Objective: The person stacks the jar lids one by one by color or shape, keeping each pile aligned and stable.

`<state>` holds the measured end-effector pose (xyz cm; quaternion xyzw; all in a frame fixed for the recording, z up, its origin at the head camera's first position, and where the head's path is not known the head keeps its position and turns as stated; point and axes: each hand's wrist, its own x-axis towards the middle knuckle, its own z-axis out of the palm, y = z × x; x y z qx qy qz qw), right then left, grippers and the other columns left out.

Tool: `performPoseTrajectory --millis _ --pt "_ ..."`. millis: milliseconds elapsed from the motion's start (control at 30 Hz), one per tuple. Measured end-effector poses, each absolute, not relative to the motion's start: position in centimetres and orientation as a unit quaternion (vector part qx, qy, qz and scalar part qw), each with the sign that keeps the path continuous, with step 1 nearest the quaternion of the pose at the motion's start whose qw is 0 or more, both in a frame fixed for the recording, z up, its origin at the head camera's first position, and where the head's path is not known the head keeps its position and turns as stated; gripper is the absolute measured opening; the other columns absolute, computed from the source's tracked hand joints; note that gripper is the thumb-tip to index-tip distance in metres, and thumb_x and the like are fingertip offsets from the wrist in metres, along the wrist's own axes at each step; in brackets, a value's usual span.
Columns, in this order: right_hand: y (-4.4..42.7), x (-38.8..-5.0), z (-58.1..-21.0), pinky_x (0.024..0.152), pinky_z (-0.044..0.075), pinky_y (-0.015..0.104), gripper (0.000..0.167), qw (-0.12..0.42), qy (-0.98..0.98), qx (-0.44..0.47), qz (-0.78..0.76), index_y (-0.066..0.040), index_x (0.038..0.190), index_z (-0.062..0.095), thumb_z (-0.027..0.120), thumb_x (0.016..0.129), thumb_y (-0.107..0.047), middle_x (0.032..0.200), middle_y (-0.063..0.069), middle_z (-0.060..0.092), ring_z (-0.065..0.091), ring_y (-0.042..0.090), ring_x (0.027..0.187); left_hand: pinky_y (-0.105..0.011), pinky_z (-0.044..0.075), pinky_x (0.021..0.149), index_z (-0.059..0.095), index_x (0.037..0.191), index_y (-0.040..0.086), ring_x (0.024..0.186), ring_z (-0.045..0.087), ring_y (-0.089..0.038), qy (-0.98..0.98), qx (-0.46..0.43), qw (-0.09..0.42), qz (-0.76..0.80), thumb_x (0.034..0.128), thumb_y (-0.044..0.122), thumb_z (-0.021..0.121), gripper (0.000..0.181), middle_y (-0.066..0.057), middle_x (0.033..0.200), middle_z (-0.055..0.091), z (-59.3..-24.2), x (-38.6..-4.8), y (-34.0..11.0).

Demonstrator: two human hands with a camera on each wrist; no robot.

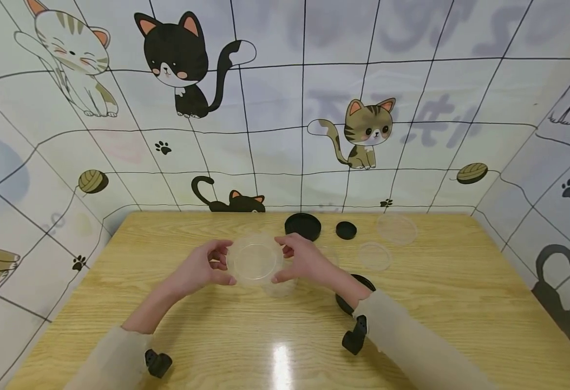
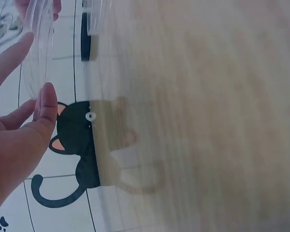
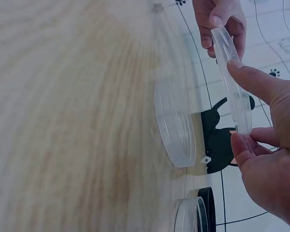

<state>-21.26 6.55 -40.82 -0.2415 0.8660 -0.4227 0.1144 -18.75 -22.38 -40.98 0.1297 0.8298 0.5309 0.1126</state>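
A clear round plastic lid [image 1: 255,261] is held up above the table, between both hands. My left hand [image 1: 203,269] pinches its left edge between thumb and fingers, while the right hand [image 1: 308,261] grips the opposite edge. Seen edge-on in the right wrist view, the lid [image 3: 236,89] is thin with a raised rim, and both hands touch it. In that view another clear round piece [image 3: 174,123] rests on the table below. The left wrist view shows the left fingertips against the rim of the lid [image 2: 38,53].
Black round lids lie on the wooden table [image 1: 192,346]: a large one [image 1: 303,226], a small one [image 1: 346,230] and one [image 1: 345,303] partly under the right forearm. Clear round lids [image 1: 397,228] [image 1: 375,256] lie to the right. A cat-patterned cloth [image 1: 275,146] surrounds the table.
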Motion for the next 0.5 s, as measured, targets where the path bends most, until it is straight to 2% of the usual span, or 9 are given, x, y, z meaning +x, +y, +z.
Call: performPoseTrajectory --millis 133,367,500 --pt "7.3 -19.4 -40.8 0.091 0.054 0.037 0.089 0.112 0.864 -0.257 -0.419 0.002 0.145 0.054 0.097 0.070 -0.018 0.124 0.009 0.057 0.061 0.025 0.107 -0.026 0.055 0.080 0.045 0.142 -0.009 0.095 0.058 -0.028 0.815 0.134 0.127 0.550 0.0729 0.001 0.092 0.084 -0.017 0.112 0.051 -40.8 -16.6 -21.9" --pt "8.4 -16.5 -41.5 0.092 0.054 0.044 0.088 0.112 0.853 -0.279 -0.427 0.005 0.142 0.055 0.098 0.068 -0.014 0.125 0.011 0.057 0.060 0.024 0.103 -0.027 0.053 0.079 0.047 0.139 -0.009 0.091 0.057 -0.026 0.811 0.135 0.137 0.553 0.0709 0.003 0.093 0.083 -0.020 0.117 0.052 -41.1 -13.5 -21.3" --pt "9.0 -14.9 -42.0 0.092 0.054 0.038 0.087 0.126 0.847 -0.288 -0.430 0.006 0.142 0.054 0.097 0.069 -0.014 0.124 0.010 0.056 0.059 0.023 0.103 -0.027 0.052 0.079 0.047 0.139 -0.010 0.089 0.058 -0.022 0.808 0.150 0.137 0.553 0.0705 0.003 0.093 0.084 -0.020 0.117 0.051 -41.7 -11.8 -21.1"
